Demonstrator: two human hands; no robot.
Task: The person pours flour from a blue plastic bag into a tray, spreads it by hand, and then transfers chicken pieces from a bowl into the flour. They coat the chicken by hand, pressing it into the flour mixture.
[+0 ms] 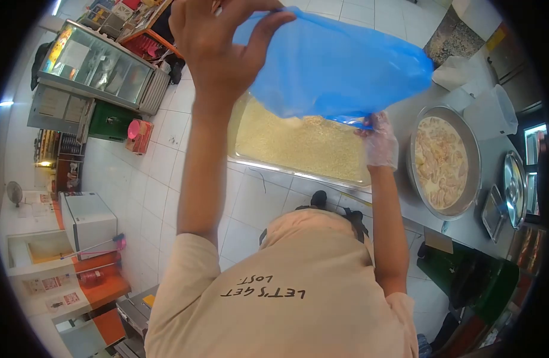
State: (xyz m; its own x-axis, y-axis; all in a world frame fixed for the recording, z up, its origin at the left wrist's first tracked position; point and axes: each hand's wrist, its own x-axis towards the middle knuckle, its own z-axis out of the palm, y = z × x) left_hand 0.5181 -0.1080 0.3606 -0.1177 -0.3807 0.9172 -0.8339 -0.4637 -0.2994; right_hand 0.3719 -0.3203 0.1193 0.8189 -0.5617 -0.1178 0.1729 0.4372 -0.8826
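My left hand [217,45] is raised high and grips the upper end of a blue plastic bag [340,65]. My right hand [379,140], in a thin clear glove, holds the bag's lower end just above a steel tray [298,172] filled with pale breadcrumbs [298,143]. The bag hangs tilted over the tray and hides part of the crumbs.
A round steel pan [472,156] of pale battered pieces sits to the right on the counter, with a smaller steel bowl [515,188] and a small tray [492,213] beyond. A glass display case [101,65] and white tiled floor lie to the left.
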